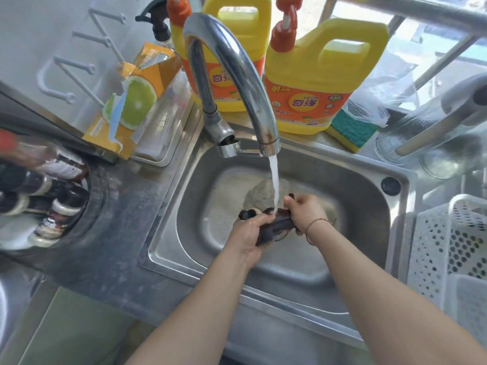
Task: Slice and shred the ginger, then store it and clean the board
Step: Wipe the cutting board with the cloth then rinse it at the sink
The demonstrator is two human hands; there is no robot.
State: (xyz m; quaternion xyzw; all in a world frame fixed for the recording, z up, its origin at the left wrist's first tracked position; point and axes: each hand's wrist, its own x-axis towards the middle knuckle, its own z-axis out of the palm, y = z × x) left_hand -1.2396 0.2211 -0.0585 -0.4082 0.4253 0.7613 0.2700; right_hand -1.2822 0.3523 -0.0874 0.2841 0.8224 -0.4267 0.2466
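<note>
Over the steel sink (369, 185), from the head camera, I see both hands close together under the running tap (237, 83). My left hand (250, 233) curls round one end of a dark wet cloth (282, 223) and my right hand (305, 209) grips the other end, so the cloth stretches between them (water (274, 180) lands right on it). Two yellow detergent jugs (316, 83) stand behind the tap, a white basket (448, 246) sits on the worktop (113, 227) to the right.

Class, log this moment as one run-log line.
stage: rinsing | left hand: grips dark cloth | right hand: grips cloth | faucet: running | place: sink
</note>
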